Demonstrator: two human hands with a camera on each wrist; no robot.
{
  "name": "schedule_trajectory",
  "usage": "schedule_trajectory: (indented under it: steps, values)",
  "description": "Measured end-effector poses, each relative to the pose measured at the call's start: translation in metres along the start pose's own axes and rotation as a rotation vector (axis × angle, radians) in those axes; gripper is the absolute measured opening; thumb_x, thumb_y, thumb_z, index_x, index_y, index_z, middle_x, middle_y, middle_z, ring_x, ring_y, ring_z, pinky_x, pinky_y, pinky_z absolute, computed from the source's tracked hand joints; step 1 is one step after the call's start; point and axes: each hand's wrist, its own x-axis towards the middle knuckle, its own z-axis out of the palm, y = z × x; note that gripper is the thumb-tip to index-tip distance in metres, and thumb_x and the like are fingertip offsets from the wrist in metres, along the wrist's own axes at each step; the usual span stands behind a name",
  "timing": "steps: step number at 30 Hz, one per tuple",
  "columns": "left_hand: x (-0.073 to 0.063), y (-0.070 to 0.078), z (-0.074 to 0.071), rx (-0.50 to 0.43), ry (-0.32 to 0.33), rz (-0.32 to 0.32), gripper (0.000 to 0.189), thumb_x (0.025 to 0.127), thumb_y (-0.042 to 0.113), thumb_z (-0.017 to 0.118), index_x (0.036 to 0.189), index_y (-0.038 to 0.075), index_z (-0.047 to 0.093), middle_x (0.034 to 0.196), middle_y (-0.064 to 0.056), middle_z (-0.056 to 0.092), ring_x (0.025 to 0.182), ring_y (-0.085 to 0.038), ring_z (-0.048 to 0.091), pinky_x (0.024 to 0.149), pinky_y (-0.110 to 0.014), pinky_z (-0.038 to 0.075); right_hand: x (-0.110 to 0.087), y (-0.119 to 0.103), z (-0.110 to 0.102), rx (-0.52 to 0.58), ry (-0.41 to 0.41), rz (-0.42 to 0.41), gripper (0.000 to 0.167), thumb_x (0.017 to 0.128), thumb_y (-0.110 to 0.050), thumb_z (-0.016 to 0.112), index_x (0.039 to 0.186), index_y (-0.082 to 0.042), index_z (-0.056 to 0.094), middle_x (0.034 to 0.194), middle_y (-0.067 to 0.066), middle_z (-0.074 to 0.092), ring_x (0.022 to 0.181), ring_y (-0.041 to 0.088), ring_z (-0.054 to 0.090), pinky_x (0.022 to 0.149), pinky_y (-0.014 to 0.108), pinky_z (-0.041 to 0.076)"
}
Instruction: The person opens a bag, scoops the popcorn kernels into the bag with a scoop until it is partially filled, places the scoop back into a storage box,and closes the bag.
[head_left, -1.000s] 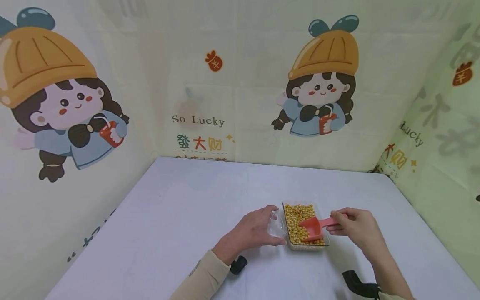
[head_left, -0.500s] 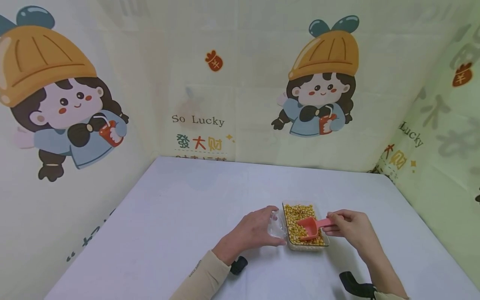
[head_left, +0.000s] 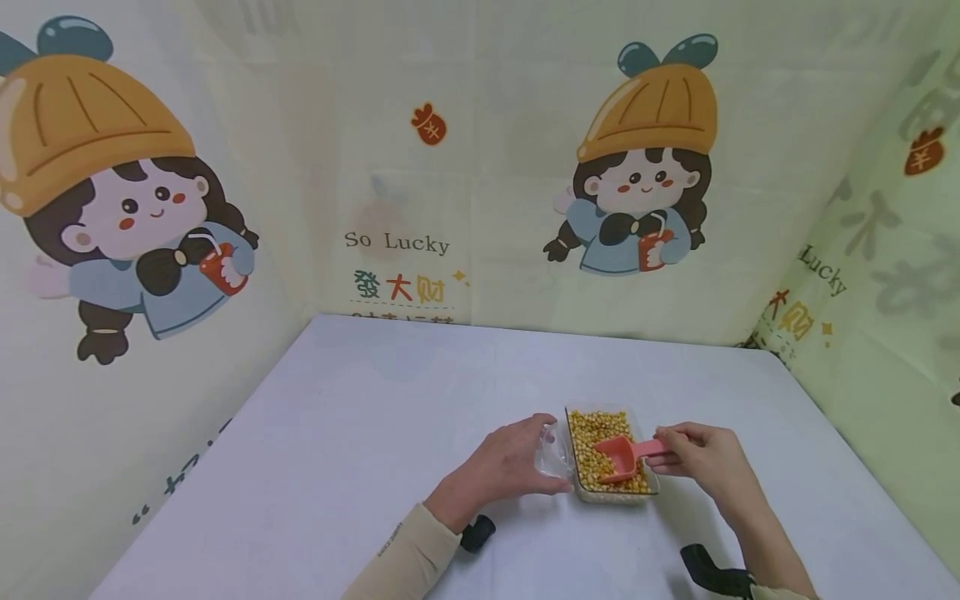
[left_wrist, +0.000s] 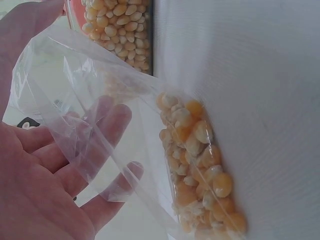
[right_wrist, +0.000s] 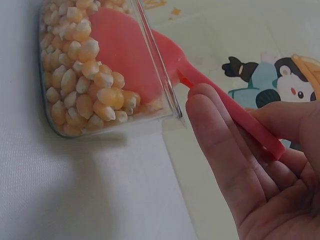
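A clear rectangular container (head_left: 613,497) filled with yellow corn kernels (head_left: 596,425) stands on the table. My right hand (head_left: 708,460) pinches the handle of a pink scoop (head_left: 618,458) between thumb and fingers. The scoop's bowl is partly sunk in the kernels, as the right wrist view also shows through the container wall. Left of the container, my left hand (head_left: 510,458) curves round a clear plastic bag (head_left: 551,454), thumb and fingers spread apart at it. Some corn kernels (left_wrist: 200,165) lie in the bag's bottom, on the table. Whether its fingertips are inside or outside the bag I cannot tell.
A white tabletop (head_left: 390,400) extends round the hands. Behind it and at both sides hangs a cloth backdrop (head_left: 510,183) printed with cartoon figures. Black camera mounts sit at the left wrist (head_left: 477,532) and right wrist (head_left: 712,571).
My right hand has shifted slightly left and down, and the scoop has moved a little left in the kernels. My left hand and the bag have stayed in place.
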Motion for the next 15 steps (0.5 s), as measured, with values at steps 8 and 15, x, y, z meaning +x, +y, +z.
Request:
schedule_trajectory:
  steps: [8,15]
  values:
    - [0.0000,0.0006,0.0009,-0.002,0.003,-0.002,0.087,0.074,0.059,0.079,0.142,0.016,0.045,0.119,0.006,0.066,0.108,-0.011,0.063,0.092,-0.031,0.052,-0.0002,0.0053,-0.0048,0.029,-0.011,-0.016,0.049,0.103,-0.028,0.054,0.127,0.014,0.054,0.095,0.013,0.075,0.079,0.017,0.075,0.073,0.028,0.060]
    - [0.0002,0.0003,0.0014,-0.003,0.004,-0.001,0.088,0.074,0.058,0.080,0.142,0.015,0.045,0.119,0.006,0.066,0.107,-0.011,0.063,0.092,-0.031,0.052,0.0002,0.0080,-0.0084,0.049,-0.019,-0.015,0.053,0.103,-0.033,0.053,0.129,0.013,0.053,0.096,0.011,0.075,0.081,0.017,0.075,0.075,0.026,0.059]
